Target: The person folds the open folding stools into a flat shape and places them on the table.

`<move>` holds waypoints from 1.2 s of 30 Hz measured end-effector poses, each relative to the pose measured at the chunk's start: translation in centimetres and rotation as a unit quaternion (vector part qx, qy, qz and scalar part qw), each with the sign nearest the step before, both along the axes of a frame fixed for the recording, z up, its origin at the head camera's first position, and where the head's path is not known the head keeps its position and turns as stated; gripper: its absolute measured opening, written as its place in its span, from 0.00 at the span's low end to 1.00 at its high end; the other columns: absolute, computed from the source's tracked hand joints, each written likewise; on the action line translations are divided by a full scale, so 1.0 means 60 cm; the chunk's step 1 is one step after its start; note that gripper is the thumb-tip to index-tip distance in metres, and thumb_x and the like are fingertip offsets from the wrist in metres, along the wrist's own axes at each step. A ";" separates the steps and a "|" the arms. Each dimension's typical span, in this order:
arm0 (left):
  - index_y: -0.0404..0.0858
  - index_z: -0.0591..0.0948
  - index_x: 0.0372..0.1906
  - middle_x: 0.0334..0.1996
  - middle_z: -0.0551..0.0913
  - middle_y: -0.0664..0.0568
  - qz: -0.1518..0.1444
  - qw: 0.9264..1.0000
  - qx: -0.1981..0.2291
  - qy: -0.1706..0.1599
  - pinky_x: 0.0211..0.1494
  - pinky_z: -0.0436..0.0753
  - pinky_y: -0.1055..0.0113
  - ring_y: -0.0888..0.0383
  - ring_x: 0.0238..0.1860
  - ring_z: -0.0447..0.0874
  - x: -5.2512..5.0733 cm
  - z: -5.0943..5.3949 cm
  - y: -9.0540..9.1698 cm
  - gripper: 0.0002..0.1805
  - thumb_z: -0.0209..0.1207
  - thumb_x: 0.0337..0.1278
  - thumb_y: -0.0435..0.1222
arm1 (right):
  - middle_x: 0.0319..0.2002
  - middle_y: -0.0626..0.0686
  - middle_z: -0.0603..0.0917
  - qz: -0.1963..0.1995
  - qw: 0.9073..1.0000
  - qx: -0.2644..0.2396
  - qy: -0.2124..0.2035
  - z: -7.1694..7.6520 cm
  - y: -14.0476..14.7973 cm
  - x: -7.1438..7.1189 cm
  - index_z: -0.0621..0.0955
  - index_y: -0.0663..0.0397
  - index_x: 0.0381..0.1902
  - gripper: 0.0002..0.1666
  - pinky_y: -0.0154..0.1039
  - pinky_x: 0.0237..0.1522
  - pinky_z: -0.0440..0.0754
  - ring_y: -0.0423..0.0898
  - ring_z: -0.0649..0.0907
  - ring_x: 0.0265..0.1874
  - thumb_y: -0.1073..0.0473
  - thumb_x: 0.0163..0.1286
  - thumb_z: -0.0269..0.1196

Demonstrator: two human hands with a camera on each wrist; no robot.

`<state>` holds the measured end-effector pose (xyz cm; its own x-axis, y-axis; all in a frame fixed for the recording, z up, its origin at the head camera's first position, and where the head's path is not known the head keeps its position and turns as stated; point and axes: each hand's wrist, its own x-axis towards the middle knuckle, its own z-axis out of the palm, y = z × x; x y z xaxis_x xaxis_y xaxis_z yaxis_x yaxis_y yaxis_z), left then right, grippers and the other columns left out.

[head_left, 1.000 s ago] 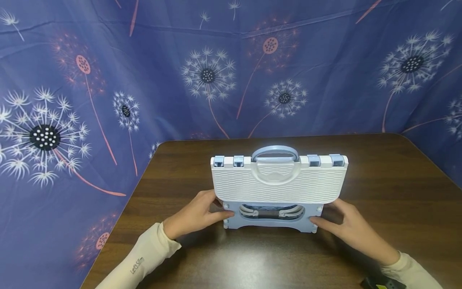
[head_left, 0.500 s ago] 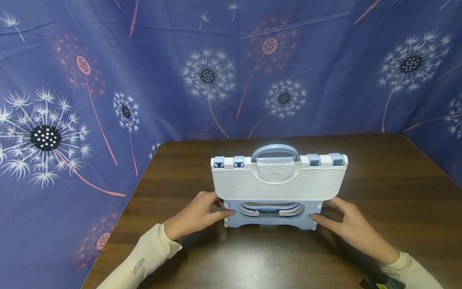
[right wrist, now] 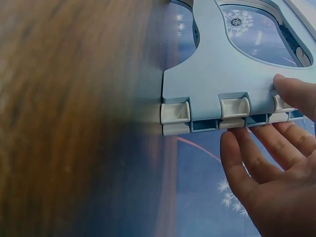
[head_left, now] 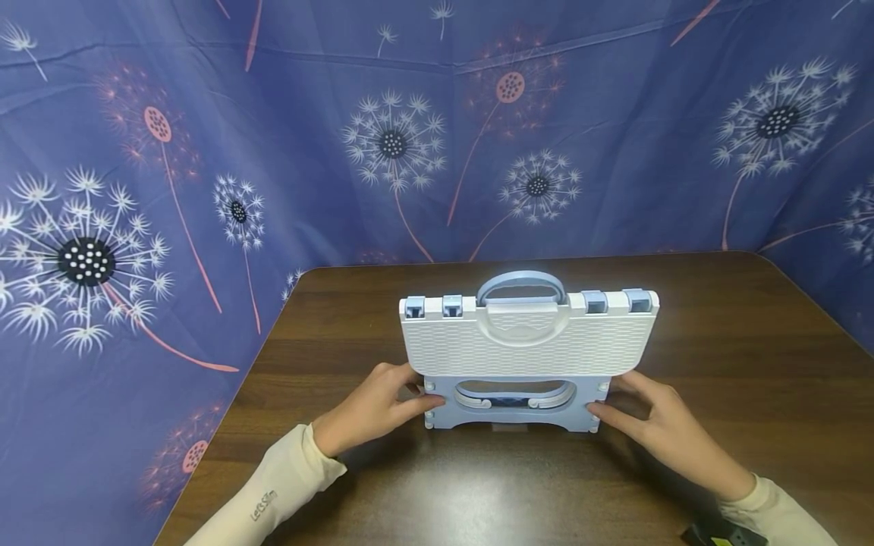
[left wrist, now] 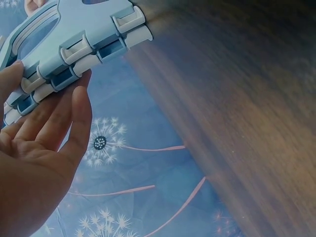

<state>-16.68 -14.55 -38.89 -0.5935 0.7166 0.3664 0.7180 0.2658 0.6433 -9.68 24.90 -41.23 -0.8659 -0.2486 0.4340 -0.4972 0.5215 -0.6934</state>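
Note:
A white and light-blue plastic folding step stool [head_left: 526, 360] stands upright and partly folded at the middle of the table. Its blue carry handle [head_left: 521, 282] points up, and a textured white panel hangs over the blue legs [head_left: 444, 415]. My left hand [head_left: 369, 409] grips the left edge of the legs, thumb in front and fingers behind. On the opposite edge my right hand [head_left: 662, 428] grips the same way. Both wrist views show the hinged blue side [right wrist: 212, 74] between thumb and fingers. Whether the feet touch the tabletop, I cannot tell.
The brown wooden table [head_left: 341, 318] reaches back to a blue cloth [head_left: 437, 152] printed with dandelions. A black object with a yellow-green patch [head_left: 724, 535] lies by the right sleeve, partly cut off by the frame.
The white panel's lower edge and the bottom of the legs have shifted slightly up in the head view. The opening between the legs looks different inside. Both hands keep their grip.

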 end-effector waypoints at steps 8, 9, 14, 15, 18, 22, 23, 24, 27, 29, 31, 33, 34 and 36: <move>0.44 0.73 0.66 0.48 0.85 0.58 0.004 1.000 0.003 0.018 0.43 0.84 0.70 0.68 0.40 0.85 0.001 -0.001 -0.001 0.26 0.64 0.66 0.40 | 0.44 0.44 0.88 0.002 1.000 0.002 0.011 -0.002 0.001 -0.002 0.79 0.48 0.59 0.32 0.25 0.46 0.78 0.35 0.84 0.44 0.71 0.57 0.73; 0.44 0.73 0.66 0.48 0.85 0.58 0.008 1.000 0.002 0.022 0.43 0.84 0.71 0.68 0.39 0.85 0.002 -0.001 -0.002 0.26 0.64 0.66 0.40 | 0.45 0.44 0.88 0.003 1.000 0.001 0.012 -0.003 0.000 -0.002 0.79 0.48 0.59 0.32 0.25 0.46 0.79 0.35 0.85 0.44 0.71 0.57 0.73; 0.45 0.69 0.68 0.50 0.85 0.56 0.026 0.999 -0.014 0.032 0.44 0.84 0.69 0.67 0.42 0.84 0.009 -0.001 -0.003 0.27 0.62 0.68 0.41 | 0.48 0.44 0.87 -0.009 1.000 -0.005 0.012 -0.002 -0.005 0.005 0.80 0.51 0.59 0.32 0.25 0.45 0.80 0.34 0.84 0.45 0.71 0.57 0.73; 0.45 0.67 0.69 0.50 0.85 0.56 0.029 0.999 -0.017 0.034 0.44 0.84 0.68 0.67 0.43 0.84 0.010 -0.001 -0.003 0.28 0.61 0.69 0.41 | 0.48 0.44 0.87 -0.012 1.000 -0.005 0.016 -0.002 -0.006 0.006 0.80 0.51 0.58 0.30 0.25 0.45 0.80 0.33 0.84 0.45 0.72 0.58 0.72; 0.44 0.66 0.69 0.48 0.86 0.55 0.042 0.998 -0.020 0.030 0.44 0.84 0.68 0.66 0.44 0.85 0.011 -0.001 -0.004 0.28 0.60 0.70 0.42 | 0.44 0.44 0.88 -0.022 0.999 -0.008 0.028 0.005 -0.011 0.008 0.82 0.51 0.54 0.26 0.24 0.45 0.79 0.33 0.85 0.43 0.73 0.58 0.71; 0.42 0.72 0.52 0.41 0.88 0.55 0.051 0.998 -0.008 0.022 0.36 0.83 0.69 0.67 0.39 0.85 0.008 0.001 -0.001 0.14 0.60 0.69 0.42 | 0.37 0.44 0.88 -0.042 0.999 0.000 0.027 0.020 -0.016 0.006 0.83 0.54 0.50 0.20 0.23 0.41 0.79 0.34 0.85 0.36 0.72 0.60 0.71; 0.42 0.73 0.47 0.38 0.88 0.55 0.052 0.998 -0.006 0.018 0.35 0.83 0.69 0.67 0.37 0.85 0.007 0.002 0.000 0.12 0.61 0.69 0.42 | 0.36 0.45 0.88 -0.047 0.999 0.005 0.017 0.022 -0.016 0.006 0.83 0.54 0.50 0.19 0.23 0.39 0.79 0.35 0.85 0.35 0.70 0.61 0.70; 0.42 0.72 0.43 0.37 0.88 0.55 0.053 0.999 -0.007 0.011 0.33 0.82 0.70 0.67 0.34 0.84 0.006 0.003 0.001 0.11 0.61 0.69 0.42 | 0.36 0.45 0.88 -0.051 0.999 0.010 0.002 0.024 -0.017 0.006 0.83 0.55 0.50 0.17 0.24 0.39 0.79 0.35 0.84 0.35 0.68 0.62 0.70; 0.41 0.71 0.39 0.26 0.83 0.59 0.060 0.998 -0.032 -0.012 0.26 0.76 0.73 0.69 0.24 0.75 0.005 0.003 0.000 0.13 0.59 0.70 0.45 | 0.38 0.46 0.88 -0.056 0.997 0.036 -0.045 0.024 -0.018 0.003 0.83 0.56 0.50 0.14 0.30 0.36 0.78 0.34 0.83 0.36 0.62 0.67 0.68; 0.41 0.70 0.39 0.21 0.75 0.61 0.063 0.995 -0.069 -0.032 0.24 0.70 0.74 0.70 0.20 0.68 0.003 0.001 -0.001 0.15 0.57 0.71 0.48 | 0.39 0.46 0.88 -0.052 0.995 0.049 -0.072 0.019 -0.017 -0.001 0.83 0.56 0.50 0.14 0.33 0.34 0.78 0.34 0.82 0.37 0.59 0.69 0.67; 0.42 0.69 0.38 0.18 0.67 0.61 0.064 0.991 -0.111 -0.045 0.22 0.64 0.75 0.70 0.18 0.61 -0.001 -0.003 -0.002 0.17 0.55 0.72 0.52 | 0.38 0.45 0.88 -0.038 0.994 0.053 -0.088 0.011 -0.016 -0.006 0.83 0.57 0.49 0.13 0.34 0.33 0.78 0.34 0.82 0.36 0.58 0.70 0.66; 0.43 0.70 0.37 0.18 0.66 0.61 0.063 0.986 -0.145 -0.056 0.21 0.64 0.74 0.70 0.17 0.60 -0.005 -0.008 -0.002 0.18 0.53 0.72 0.54 | 0.35 0.43 0.87 -0.012 0.994 0.053 -0.098 0.002 -0.014 -0.012 0.84 0.56 0.45 0.09 0.34 0.31 0.79 0.34 0.81 0.32 0.58 0.70 0.65; 0.43 0.70 0.36 0.18 0.67 0.61 0.063 0.984 -0.156 -0.064 0.22 0.64 0.74 0.70 0.17 0.62 -0.008 -0.011 -0.002 0.19 0.53 0.72 0.54 | 0.33 0.42 0.86 0.002 0.993 0.051 -0.103 -0.002 -0.013 -0.015 0.84 0.55 0.43 0.07 0.34 0.30 0.79 0.35 0.80 0.31 0.59 0.71 0.65; 0.44 0.71 0.35 0.19 0.71 0.62 0.064 0.980 -0.171 -0.081 0.22 0.68 0.74 0.70 0.18 0.66 -0.011 -0.018 0.000 0.19 0.52 0.72 0.55 | 0.28 0.41 0.82 0.036 0.991 0.047 -0.120 -0.010 -0.011 -0.020 0.82 0.54 0.38 0.04 0.34 0.27 0.78 0.35 0.79 0.26 0.60 0.73 0.63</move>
<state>-17.37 -14.58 -39.97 -0.7172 0.6968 0.0114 0.5610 0.5676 0.6026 -10.87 24.26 -41.84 -0.9198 -0.3431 0.1905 -0.3628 0.5582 -0.7462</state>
